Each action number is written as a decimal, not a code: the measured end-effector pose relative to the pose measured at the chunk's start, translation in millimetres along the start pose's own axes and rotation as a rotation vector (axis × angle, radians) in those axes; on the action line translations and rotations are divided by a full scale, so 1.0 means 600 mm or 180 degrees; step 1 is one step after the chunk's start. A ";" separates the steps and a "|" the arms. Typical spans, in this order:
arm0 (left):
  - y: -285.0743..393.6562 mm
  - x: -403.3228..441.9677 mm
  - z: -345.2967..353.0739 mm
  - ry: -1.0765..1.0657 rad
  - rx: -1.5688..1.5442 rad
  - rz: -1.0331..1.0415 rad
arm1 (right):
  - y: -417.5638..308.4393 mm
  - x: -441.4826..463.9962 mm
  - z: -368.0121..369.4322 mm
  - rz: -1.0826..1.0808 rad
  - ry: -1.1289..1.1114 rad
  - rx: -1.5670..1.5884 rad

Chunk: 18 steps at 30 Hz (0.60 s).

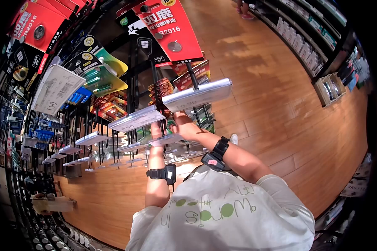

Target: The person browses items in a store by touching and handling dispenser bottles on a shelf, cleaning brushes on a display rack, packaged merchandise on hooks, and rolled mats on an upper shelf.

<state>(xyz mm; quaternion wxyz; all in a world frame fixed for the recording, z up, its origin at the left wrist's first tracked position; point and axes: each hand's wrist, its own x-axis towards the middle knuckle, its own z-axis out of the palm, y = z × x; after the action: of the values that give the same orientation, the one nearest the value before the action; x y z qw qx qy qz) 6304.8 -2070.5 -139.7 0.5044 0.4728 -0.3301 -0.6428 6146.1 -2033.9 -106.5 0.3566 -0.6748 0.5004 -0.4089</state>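
Both my arms reach in among the hanging hooks of a battery display. My left hand (156,130) is behind and beside a clear price tag holder (136,119), under the red-and-orange battery packs (160,88). Close to its right, my right hand (186,126) is below another price tag holder (197,95). The holders and hooks hide most of the fingers on both hands, so I cannot make out a grip. Above them hangs a large red-and-black button cell card (167,35) marked 2016. Each wrist wears a black strap with a small box.
More red button cell cards (37,35), a green-and-yellow blister pack (102,71) and blue battery packs (77,98) hang at the left. Hooks with tag holders stick out at several heights. Shelves (297,39) and a wooden bin (330,89) stand across the wooden floor (259,104). A person's feet (245,12) show at the top.
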 end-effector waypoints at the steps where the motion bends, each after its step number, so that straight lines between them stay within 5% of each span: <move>1: -0.018 0.017 -0.021 0.0013 0.0005 -0.0009 | 0.004 -0.001 0.007 0.0008 -0.0010 0.0011; 3: -0.032 0.026 -0.043 -0.0320 0.0279 -0.0103 | 0.006 -0.005 0.017 -0.0264 0.0249 -0.0198; 5: -0.030 0.009 -0.034 -0.0578 0.0622 0.0027 | 0.016 -0.010 0.020 0.0011 -0.0340 -0.0133; 6: -0.034 -0.008 -0.026 -0.0542 0.0742 0.0679 | 0.032 -0.014 0.035 -0.0329 -0.0132 -0.0296; 11: 0.000 -0.080 0.027 -0.0536 -0.0316 0.0747 | 0.029 -0.037 0.040 -0.0543 -0.0185 -0.0122; 13: -0.014 -0.076 0.018 -0.0576 -0.0362 0.0930 | 0.003 -0.041 0.022 0.0024 -0.0632 0.0336; 15: -0.022 -0.076 0.015 -0.0441 -0.0412 0.1083 | 0.001 -0.047 0.022 -0.0584 -0.0101 -0.0139; 18: -0.020 -0.084 0.015 -0.0500 -0.0342 0.1170 | 0.004 -0.047 0.024 -0.0563 -0.0061 -0.0295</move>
<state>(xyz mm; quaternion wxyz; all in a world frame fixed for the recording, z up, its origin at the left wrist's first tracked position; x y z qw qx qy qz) 6294.2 -2019.2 -133.8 0.6104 0.3254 -0.4143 -0.5915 6153.7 -2006.3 -120.0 0.2922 -0.7360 0.4539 -0.4087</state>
